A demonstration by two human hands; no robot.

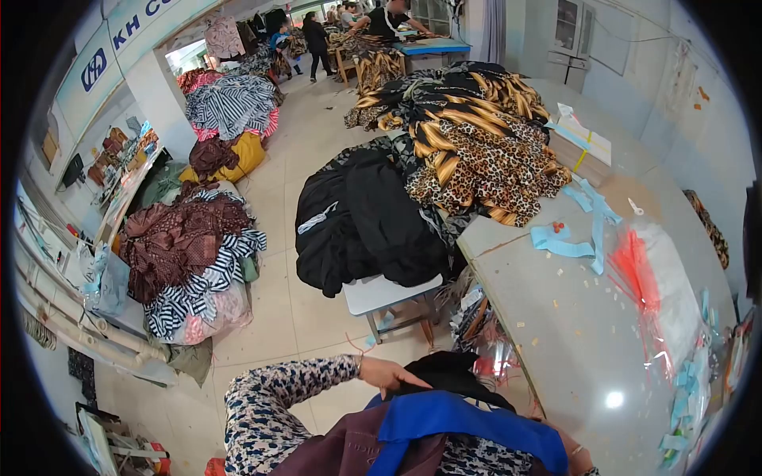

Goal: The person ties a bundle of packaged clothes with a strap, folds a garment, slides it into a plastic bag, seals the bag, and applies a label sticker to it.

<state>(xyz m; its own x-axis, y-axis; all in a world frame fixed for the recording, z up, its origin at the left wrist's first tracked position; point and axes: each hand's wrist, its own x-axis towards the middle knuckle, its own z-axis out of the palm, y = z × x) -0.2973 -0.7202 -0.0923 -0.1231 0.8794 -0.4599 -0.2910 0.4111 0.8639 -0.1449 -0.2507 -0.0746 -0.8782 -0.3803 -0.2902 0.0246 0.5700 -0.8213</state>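
Observation:
My left hand [386, 373] reaches in from a patterned sleeve, low in the middle of the view. Its fingers are closed on the edge of a black cloth [452, 369] that hangs in front of my body. My right hand [573, 451] shows only in part at the lower right, beside the blue band [476, 420] of my maroon apron [333, 448]; its fingers are hidden. Ahead, a large bundle of black fabric [373, 222] rests on a white stool [393, 293].
A grey table [556, 317] on the right bears leopard-print fabric [492, 166], light blue strips [583, 230], red ties [639, 278] and small scissors [635, 206]. Heaps of brown [186, 242] and striped fabric [230, 107] stand left of the tiled floor. People work at the back.

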